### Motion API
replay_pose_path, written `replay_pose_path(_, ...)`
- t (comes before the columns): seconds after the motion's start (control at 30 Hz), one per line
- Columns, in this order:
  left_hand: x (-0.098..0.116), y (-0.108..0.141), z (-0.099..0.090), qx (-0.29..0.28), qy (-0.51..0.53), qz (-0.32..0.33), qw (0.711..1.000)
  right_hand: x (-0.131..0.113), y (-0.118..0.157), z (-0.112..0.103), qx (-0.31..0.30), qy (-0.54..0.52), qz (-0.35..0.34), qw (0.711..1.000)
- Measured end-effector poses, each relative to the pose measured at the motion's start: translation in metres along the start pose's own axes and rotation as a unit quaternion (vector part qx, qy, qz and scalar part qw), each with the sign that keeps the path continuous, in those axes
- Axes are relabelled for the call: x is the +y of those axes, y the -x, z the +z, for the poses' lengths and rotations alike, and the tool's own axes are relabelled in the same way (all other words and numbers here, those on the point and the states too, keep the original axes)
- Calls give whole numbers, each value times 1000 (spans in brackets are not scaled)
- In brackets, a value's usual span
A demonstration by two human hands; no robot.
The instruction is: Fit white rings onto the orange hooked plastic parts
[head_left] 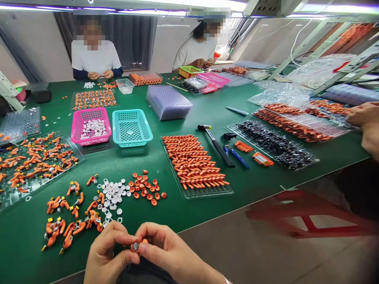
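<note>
Near the table's front edge, my left hand (111,252) and my right hand (166,248) meet, their fingers pinching a small orange part (135,247) with a grey round face. Just beyond my hands lie loose white discs (114,195). Orange round caps (143,187) are scattered to the right of the discs. On the left are curved orange pieces (69,236) with yellow tips and metal bits.
A pink basket (75,136) holds white pieces beside a turquoise basket (132,144). Trays of orange parts (195,163) and black parts (275,144), a hammer (217,146) and clear stacked trays (168,103) lie farther off. Two people sit opposite; another person's hands (367,122) are at right.
</note>
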State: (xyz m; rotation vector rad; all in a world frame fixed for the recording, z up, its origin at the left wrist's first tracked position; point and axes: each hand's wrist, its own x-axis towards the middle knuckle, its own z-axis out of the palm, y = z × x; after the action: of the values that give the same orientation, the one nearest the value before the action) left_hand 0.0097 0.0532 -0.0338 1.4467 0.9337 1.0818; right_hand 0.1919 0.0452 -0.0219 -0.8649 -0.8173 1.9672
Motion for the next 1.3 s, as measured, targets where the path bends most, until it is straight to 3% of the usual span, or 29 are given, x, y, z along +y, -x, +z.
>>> replay_pose_path(0.13,0,0,2,-3,-17,25,1000,8,-2,-1,10,-33,8,999)
replay_pose_path(0.4,12,-7,11,-3,-91,129,987,17,-1,-1,-25,-139,-29,990)
replay_pose_path(0.53,24,-15,9,-1,-211,228,951,19,3,-4,-3,-128,-113,985)
replay_pose_path(0.67,29,-17,6,-4,-321,289,902,27,3,-7,-9,-164,-113,980)
replay_pose_path(0.8,26,-13,4,-21,-352,309,883,34,2,-8,8,-181,-102,978)
replay_pose_path(1.0,20,-11,3,-20,-352,321,879,33,2,-7,9,-188,-119,975)
replay_pose_path(1.3,23,-2,1,-21,-302,282,910,37,5,-8,38,-136,-144,979)
